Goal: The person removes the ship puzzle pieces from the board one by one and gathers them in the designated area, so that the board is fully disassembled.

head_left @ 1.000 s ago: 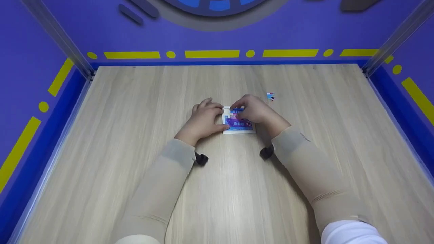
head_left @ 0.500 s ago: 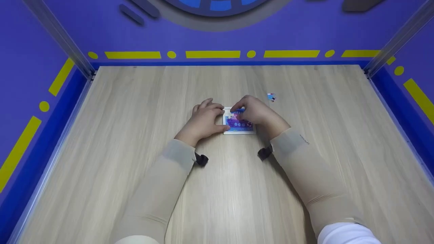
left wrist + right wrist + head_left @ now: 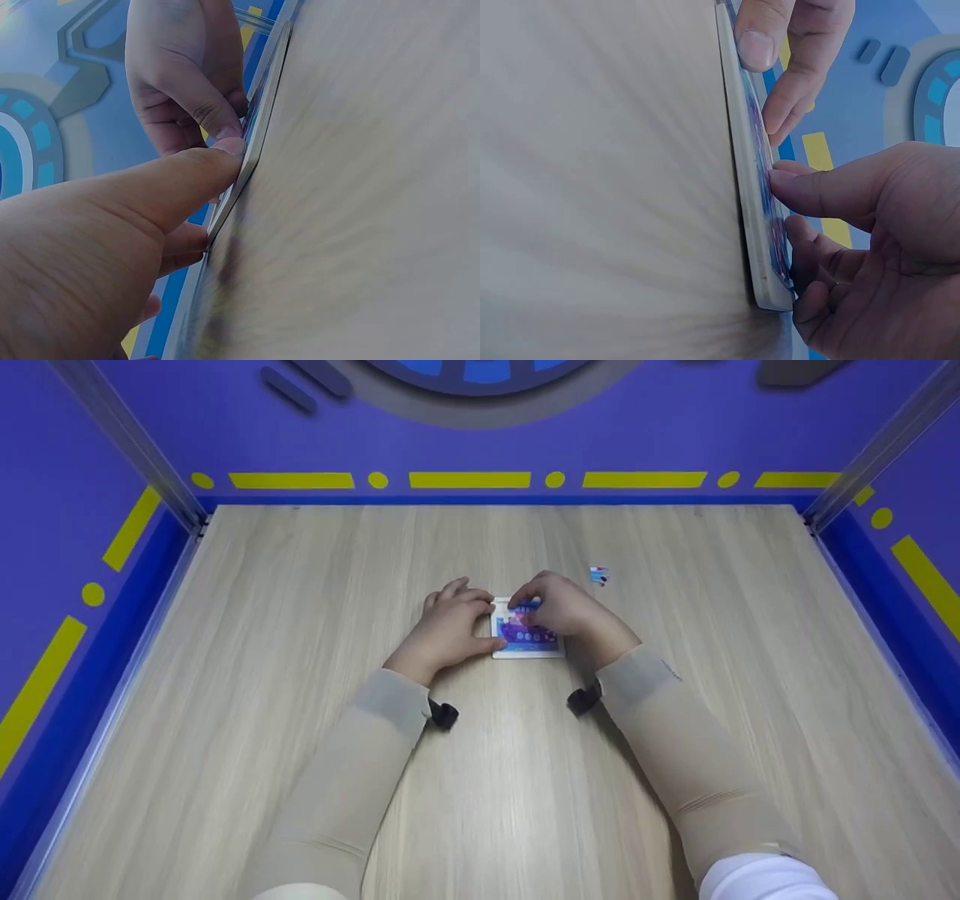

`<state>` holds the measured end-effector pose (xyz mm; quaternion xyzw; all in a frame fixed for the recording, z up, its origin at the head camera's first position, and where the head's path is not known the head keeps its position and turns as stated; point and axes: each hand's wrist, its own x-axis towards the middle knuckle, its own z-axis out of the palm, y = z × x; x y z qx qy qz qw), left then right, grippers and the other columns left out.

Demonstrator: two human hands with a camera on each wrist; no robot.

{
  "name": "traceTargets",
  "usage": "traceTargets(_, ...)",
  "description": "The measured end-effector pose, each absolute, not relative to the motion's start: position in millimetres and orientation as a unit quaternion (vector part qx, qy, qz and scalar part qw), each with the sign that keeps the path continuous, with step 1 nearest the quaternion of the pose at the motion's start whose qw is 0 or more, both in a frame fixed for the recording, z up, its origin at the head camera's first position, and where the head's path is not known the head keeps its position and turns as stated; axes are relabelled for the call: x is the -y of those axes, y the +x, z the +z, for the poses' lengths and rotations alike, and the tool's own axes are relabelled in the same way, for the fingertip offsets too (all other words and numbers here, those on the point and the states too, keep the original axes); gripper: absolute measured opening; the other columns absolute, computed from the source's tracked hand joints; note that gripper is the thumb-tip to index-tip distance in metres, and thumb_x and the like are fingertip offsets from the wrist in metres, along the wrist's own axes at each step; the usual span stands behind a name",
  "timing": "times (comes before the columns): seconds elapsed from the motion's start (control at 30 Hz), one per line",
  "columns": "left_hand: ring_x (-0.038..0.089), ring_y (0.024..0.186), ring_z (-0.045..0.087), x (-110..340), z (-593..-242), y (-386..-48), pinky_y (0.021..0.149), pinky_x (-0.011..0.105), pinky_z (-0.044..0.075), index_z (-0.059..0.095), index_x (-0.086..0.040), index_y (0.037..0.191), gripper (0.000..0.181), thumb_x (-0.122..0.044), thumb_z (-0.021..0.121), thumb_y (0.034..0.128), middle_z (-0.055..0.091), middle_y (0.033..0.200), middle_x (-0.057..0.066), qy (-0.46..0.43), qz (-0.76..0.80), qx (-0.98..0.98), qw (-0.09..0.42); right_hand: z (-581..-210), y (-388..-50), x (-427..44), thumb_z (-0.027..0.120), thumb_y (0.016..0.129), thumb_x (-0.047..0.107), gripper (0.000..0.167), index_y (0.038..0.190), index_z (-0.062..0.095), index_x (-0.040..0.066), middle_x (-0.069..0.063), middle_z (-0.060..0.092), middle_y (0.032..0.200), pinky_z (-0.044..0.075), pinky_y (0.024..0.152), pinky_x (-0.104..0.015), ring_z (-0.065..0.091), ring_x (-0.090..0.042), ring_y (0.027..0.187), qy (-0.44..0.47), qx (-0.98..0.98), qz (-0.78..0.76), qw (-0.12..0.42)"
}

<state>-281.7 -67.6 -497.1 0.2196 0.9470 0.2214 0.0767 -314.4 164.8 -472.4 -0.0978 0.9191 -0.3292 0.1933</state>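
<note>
Left hand (image 3: 450,630): spread wide along the left edge of the framed puzzle (image 3: 527,655), my thumb resting on its near-left corner and my fingertips touching near its far-left corner.
Right hand (image 3: 566,606): bent over the far-right part of the puzzle, index finger and thumb set a little apart with their tips on the picture; I cannot tell whether they pinch a piece or only press. In the right wrist view my other fingers are curled near the frame's edge.
Puzzle: flat on the wood-grain surface (image 3: 480,787), about midway between its left and right edges and closer to the far edge than to me; white rim, roughly square.
Picture: a purple ship (image 3: 517,634) with round portholes, a blue band along the near edge, a pale patch (image 3: 502,610) towards the far-left corner; my right hand hides part of the rest.
Loose piece (image 3: 599,576): on the surface beyond the puzzle's far-right corner, apart from it and from my right hand; light blue with red and dark marks.
Sleeves: beige on both forearms, a black fitting (image 3: 445,715) at my left wrist and a black clip (image 3: 583,700) at my right.
Wall (image 3: 300,442): purple, behind the surface's far edge, with yellow bars (image 3: 469,480) and dots low down.
</note>
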Motion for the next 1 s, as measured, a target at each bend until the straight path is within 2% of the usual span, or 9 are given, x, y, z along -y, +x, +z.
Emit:
traceTargets(0.4,0.035,0.178,0.021,68.5,-496.7,-281.2,0.141,0.065,0.019,0.073,-0.012,0.15,0.067,-0.057,0.082,0.1012,0.059,0.17,0.001,0.216,0.224,-0.947,0.078,-474.7,-317.2,-165.1,0.076,0.104,0.002,0.029,0.13,0.083,0.014,-0.015,0.066,0.147,0.044,0.131,-0.06,0.06,-0.036,0.138,-0.116,-0.915,-0.335,0.193)
traceTargets(0.67,0.035,0.177,0.021,68.2,-497.3,-282.0,0.14,0.066,0.019,0.073,-0.012,0.15,0.067,-0.057,0.082,0.1011,0.059,0.17,0.001,0.216,0.222,-0.948,0.076,-475.5,-319.9,-167.5,0.077,0.105,0.003,0.03,0.131,0.084,0.015,-0.014,0.067,0.151,0.041,0.134,-0.061,0.06,-0.037,0.144,-0.109,-0.912,-0.341,0.2)
traceTargets(1.0,0.034,0.177,0.021,68.3,-498.9,-281.6,0.141,0.064,0.018,0.072,-0.011,0.151,0.069,-0.057,0.082,0.1007,0.058,0.17,0.0,0.214,0.227,-0.947,0.075,-475.6,-319.2,-170.0,0.07,0.108,0.001,0.039,0.145,0.075,0.011,-0.015,0.071,0.147,0.048,0.13,-0.057,0.063,-0.035,0.139,-0.098,-0.911,-0.349,0.195)
